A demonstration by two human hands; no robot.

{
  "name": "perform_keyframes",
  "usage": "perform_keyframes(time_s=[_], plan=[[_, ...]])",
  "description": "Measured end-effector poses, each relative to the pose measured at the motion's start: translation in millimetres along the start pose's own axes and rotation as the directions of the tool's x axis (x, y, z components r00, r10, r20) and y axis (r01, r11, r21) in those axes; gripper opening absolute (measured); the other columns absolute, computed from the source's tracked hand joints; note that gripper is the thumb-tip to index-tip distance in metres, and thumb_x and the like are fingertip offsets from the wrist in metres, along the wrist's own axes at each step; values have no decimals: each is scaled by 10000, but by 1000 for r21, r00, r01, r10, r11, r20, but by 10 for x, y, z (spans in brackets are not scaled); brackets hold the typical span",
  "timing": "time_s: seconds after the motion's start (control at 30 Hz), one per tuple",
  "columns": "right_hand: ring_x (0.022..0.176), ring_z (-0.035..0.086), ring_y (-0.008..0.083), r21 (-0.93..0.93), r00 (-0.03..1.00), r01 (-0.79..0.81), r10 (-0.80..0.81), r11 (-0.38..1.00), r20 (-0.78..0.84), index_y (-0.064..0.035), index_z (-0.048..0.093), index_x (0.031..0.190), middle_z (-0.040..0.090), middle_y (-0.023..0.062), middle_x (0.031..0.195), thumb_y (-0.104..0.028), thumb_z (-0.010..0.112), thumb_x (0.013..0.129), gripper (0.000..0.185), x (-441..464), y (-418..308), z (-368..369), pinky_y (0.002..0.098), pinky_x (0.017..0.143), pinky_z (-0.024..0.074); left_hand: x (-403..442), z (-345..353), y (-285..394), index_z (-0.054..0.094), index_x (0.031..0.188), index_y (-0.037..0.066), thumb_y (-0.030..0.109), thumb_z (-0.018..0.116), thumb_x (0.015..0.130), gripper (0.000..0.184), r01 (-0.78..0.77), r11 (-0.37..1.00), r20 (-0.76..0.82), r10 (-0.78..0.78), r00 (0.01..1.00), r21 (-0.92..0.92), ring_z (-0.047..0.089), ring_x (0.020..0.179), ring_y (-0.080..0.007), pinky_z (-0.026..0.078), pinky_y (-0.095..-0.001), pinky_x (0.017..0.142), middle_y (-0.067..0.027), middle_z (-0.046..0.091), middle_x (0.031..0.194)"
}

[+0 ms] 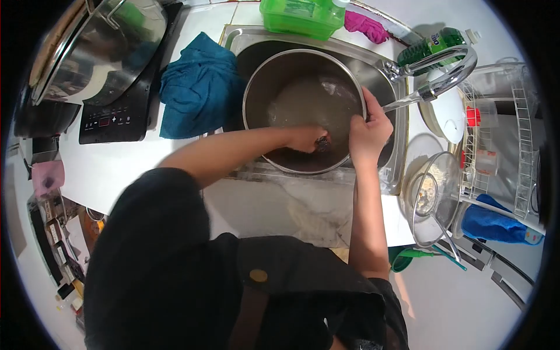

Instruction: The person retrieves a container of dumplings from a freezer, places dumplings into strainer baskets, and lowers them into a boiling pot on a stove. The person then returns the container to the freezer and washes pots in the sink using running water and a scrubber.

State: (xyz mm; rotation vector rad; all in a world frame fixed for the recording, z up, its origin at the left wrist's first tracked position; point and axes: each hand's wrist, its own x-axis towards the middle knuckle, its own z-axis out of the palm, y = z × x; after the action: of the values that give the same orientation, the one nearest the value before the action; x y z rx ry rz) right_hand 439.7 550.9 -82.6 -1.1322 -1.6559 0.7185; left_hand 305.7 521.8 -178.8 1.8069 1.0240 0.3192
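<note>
A large, deep metal pot [304,53] stands in the steel sink [401,146], with murky greyish water or wet residue at its bottom. My left hand [306,139] reaches inside, close to the near wall, its fingers closed around a dark, mesh-like scouring pad [322,143]. On the pot's right rim, my right hand [371,129] is clamped with the thumb toward the inside and the fingers around the outside. The curved chrome faucet [429,90] reaches in from the right, its spout end beside my right hand.
A teal cloth [201,87] lies left of the sink, beside a black induction cooker [114,122] bearing a big steel pot [125,52]. Behind the sink sit a green plastic basin [300,20] and a pink cloth [366,27]. A green bottle [431,45], strainer [434,198] and dish rack [522,140] stand right.
</note>
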Motion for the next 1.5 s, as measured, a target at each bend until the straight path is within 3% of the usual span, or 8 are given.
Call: perform_keyframes(time_s=[0.53, 0.63, 0.77, 1.0, 1.1, 1.2, 1.43, 1.5], plan=[[982, 612, 165, 119, 994, -109, 106, 987, 32, 43, 611, 1127, 657, 127, 1063, 104, 441, 675, 486, -78, 71, -121, 256, 887, 431, 143, 281, 11, 540, 1088, -18, 48, 562, 812, 284, -110, 986, -235, 77, 969, -128, 559, 776, -254, 440, -345, 708, -179, 593, 860], [992, 604, 170, 95, 995, -98, 97, 991, 19, 49, 608, 1128, 650, 129, 1075, 112, 445, 682, 479, -86, 23, -125, 265, 906, 421, 886, 548, -457, 539, 1115, -12, 55, 570, 804, 319, 148, 466, -6, -314, 949, -872, 577, 820, -244, 442, -324, 712, -173, 605, 916], [990, 595, 157, 98, 990, -136, 131, 986, 49, 48, 610, 1126, 653, 117, 1057, 129, 439, 686, 479, -56, 11, -138, 259, 908, 415, 681, 449, -304, 548, 1097, 5, 55, 553, 813, 288, -4, 979, -228, -44, 973, -204, 579, 932, -251, 444, -350, 779, -163, 605, 982], [947, 591, 125, 186, 968, -248, 249, 951, 21, 46, 601, 1145, 649, 84, 1048, 139, 418, 689, 501, -109, 181, -226, 229, 865, 426, -533, 35, 788, 561, 1066, 67, 48, 565, 795, 272, -202, 958, -189, 164, 968, -202, 593, 979, -284, 442, -376, 835, -167, 612, 1023], [682, 479, 13, 232, 966, -259, 253, 938, 56, 40, 556, 1218, 615, 5, 983, 137, 406, 684, 563, -125, 186, -256, 135, 561, 351, 76, 266, 377, 546, 1076, 51, 29, 537, 799, 277, -113, 961, -307, 31, 951, -254, 589, 988, -293, 441, -391, 823, -184, 602, 1026], [905, 567, 90, 249, 969, -243, 248, 938, 12, 56, 580, 1167, 635, 70, 1026, 143, 395, 689, 520, -156, 208, -236, 198, 829, 421, 362, 370, 150, 526, 1093, 43, 27, 523, 810, 284, -131, 969, -409, 35, 912, -208, 587, 978, -307, 437, -399, 829, -187, 593, 999], [774, 540, 75, 325, 952, -306, 287, 895, 105, 40, 569, 1177, 613, 35, 951, 81, 454, 768, 427, -55, 267, -247, 196, 708, 432, -279, 101, 713, 473, 1131, -4, 63, 509, 845, 295, -188, 950, -234, 129, 964, -250, 552, 1038, -311, 415, -376, 900, -198, 557, 1064], [727, 533, 67, 369, 942, -336, 304, 867, 143, 22, 541, 1218, 615, 41, 981, -5, 481, 838, 386, -70, 282, -257, 195, 659, 434, 98, 150, 734, 473, 1118, -9, 83, 510, 856, 280, -200, 904, -559, -50, 828, -378, 531, 1065, -298, 403, -366, 914, -203, 535, 1109]])
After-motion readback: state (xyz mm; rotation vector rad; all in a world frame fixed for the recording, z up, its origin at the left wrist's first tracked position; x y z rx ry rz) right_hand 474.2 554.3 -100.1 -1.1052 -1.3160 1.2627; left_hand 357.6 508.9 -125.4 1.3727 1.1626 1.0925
